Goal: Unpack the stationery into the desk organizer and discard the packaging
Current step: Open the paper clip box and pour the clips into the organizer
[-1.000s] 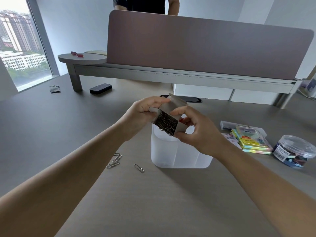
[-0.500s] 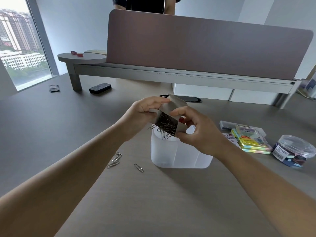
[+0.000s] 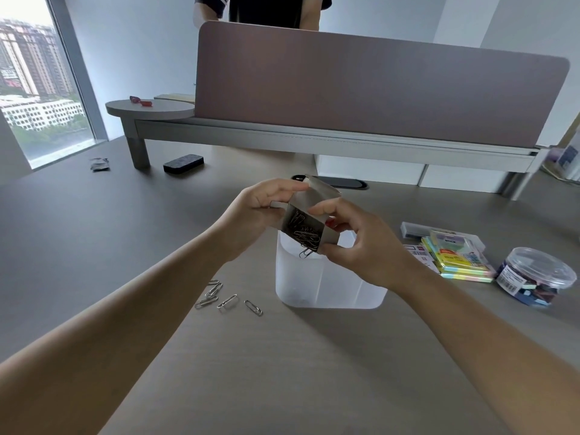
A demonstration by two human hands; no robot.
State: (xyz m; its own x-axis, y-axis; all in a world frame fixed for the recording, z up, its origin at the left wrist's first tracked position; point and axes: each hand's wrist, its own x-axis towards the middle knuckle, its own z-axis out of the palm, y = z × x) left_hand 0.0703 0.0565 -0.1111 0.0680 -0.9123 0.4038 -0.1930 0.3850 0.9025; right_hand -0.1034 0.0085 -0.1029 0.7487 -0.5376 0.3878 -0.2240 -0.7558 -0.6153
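Observation:
A small grey cardboard box [image 3: 317, 204] of metal paper clips [image 3: 303, 235] is held tilted over the translucent white desk organizer [image 3: 329, 284], its open end facing me. My left hand [image 3: 262, 207] grips the box from the left, and my right hand [image 3: 361, 243] pinches its right side. A few clips hang out of the opening above the organizer's left compartment. Several loose paper clips [image 3: 224, 298] lie on the desk left of the organizer.
Right of the organizer lie coloured sticky-note packs [image 3: 455, 257], a staples box [image 3: 414, 230] and a clear tub of binder clips [image 3: 533, 279]. A black eraser [image 3: 183, 163] and a wrapper [image 3: 99, 164] sit far left. A raised shelf with a partition [image 3: 376, 89] crosses the back; a person stands behind it.
The box has tipped a little further and clips have slid toward its opening, some now hanging out. Another clip has landed among the loose ones on the desk.

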